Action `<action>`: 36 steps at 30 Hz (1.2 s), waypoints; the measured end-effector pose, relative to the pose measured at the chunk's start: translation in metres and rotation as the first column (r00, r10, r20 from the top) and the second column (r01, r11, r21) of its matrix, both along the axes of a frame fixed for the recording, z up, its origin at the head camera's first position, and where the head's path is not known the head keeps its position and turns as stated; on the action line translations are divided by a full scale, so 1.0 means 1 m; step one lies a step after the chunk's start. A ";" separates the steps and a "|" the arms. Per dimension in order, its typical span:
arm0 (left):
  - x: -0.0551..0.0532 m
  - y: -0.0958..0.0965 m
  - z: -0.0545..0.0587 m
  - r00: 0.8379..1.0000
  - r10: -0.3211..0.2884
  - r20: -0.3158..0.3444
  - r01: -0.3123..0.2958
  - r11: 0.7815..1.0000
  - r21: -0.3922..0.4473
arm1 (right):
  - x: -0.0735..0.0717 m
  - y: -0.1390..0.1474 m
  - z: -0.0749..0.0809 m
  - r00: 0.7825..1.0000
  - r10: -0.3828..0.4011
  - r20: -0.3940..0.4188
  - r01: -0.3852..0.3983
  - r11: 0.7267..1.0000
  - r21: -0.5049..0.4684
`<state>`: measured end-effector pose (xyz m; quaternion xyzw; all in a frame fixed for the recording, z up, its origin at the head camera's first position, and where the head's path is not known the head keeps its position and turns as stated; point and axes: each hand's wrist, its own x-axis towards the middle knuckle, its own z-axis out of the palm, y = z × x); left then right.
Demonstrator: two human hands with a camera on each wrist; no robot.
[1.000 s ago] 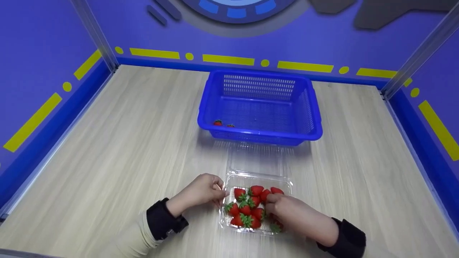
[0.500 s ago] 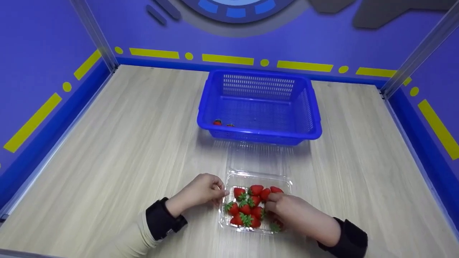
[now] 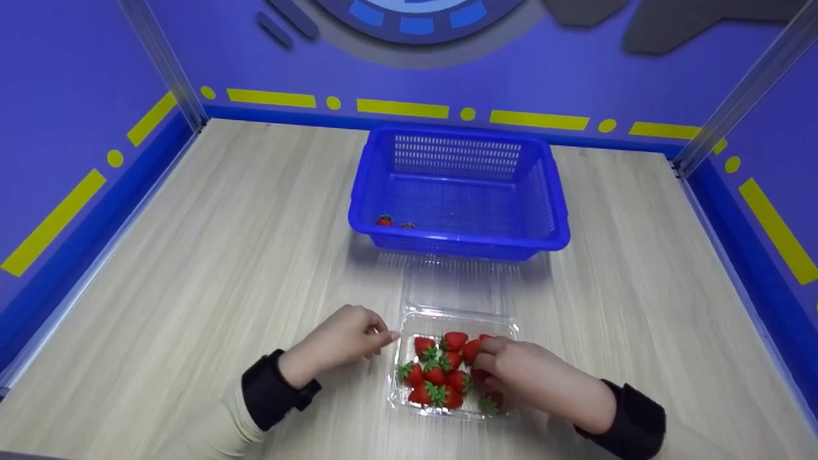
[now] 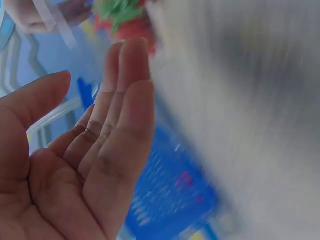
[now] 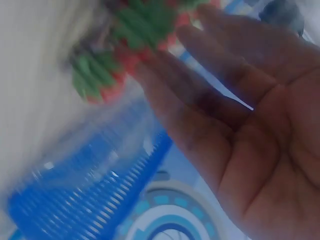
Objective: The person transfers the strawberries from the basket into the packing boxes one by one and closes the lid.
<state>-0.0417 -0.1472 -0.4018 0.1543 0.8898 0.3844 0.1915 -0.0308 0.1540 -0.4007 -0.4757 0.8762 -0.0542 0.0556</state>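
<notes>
A clear plastic clamshell box (image 3: 402,358) lies open on the table with several strawberries (image 3: 455,342) in it, most with green leaf caps. My right hand (image 3: 517,367) reaches over its right side, fingertips at the strawberries there and hiding part of them. In the right wrist view its fingers (image 5: 170,105) stretch out, their tips overlapping a blurred strawberry (image 5: 95,77). My left hand (image 3: 342,342) hovers just left of the box, thumb tip close to the box's left rim. Its fingers (image 4: 125,115) are extended with nothing between them and the thumb, as the left wrist view shows.
Behind the box stands a blue plastic basket (image 3: 457,243) with strawberries (image 3: 385,220) visible at its front left. The clear lid (image 3: 454,287) lies folded back toward the basket. Blue printed panels (image 3: 409,83) enclose the wooden table (image 3: 255,223) at the back and sides.
My left hand has drawn slightly left, away from the box's rim, and its thumb has straightened. My right hand stays over the right-side strawberries with only a small shift.
</notes>
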 end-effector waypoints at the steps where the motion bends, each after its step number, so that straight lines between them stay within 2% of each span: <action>1: -0.001 -0.003 0.006 1.000 0.005 -0.007 -0.005 1.000 -0.003 | -0.002 0.000 0.005 1.000 0.007 -0.009 -0.007 1.000 -0.005; 4: -0.005 -0.013 0.028 0.999 0.012 -0.039 -0.012 1.000 -0.014 | -0.010 0.002 0.022 0.998 0.034 -0.045 -0.035 0.999 -0.033; 8: -0.014 -0.024 0.059 0.993 0.010 -0.118 -0.012 1.000 -0.016 | -0.026 0.004 0.049 0.993 0.084 -0.087 -0.092 0.992 -0.092; 14: -0.031 -0.037 0.111 0.979 0.017 -0.201 -0.018 1.000 -0.006 | -0.056 -0.002 0.102 0.990 0.140 -0.020 -0.142 0.980 -0.141; 18: -0.051 -0.041 0.147 0.967 0.083 -0.242 -0.079 0.997 0.024 | -0.082 -0.012 0.142 0.989 0.149 0.018 -0.144 0.976 -0.164; 21: -0.071 -0.043 0.166 0.945 0.153 -0.290 -0.146 0.988 0.046 | -0.108 -0.023 0.167 0.988 0.150 0.023 -0.143 0.971 -0.190; 24: -0.096 -0.044 0.175 0.923 0.210 -0.323 -0.206 0.977 0.047 | -0.136 -0.033 0.184 0.996 0.087 0.034 -0.079 0.976 -0.203; 28: -0.132 -0.051 0.175 0.906 0.269 -0.326 -0.277 0.961 0.023 | -0.177 -0.048 0.197 0.993 -0.071 0.090 0.086 0.982 -0.171; 32: -0.161 -0.056 0.165 0.902 0.311 -0.298 -0.322 0.947 0.013 | -0.213 -0.058 0.197 0.968 -0.192 0.160 0.210 0.972 -0.103; 36: -0.185 -0.057 0.148 0.913 0.325 -0.247 -0.339 0.941 -0.016 | -0.246 -0.063 0.188 0.934 -0.270 0.233 0.283 0.959 -0.024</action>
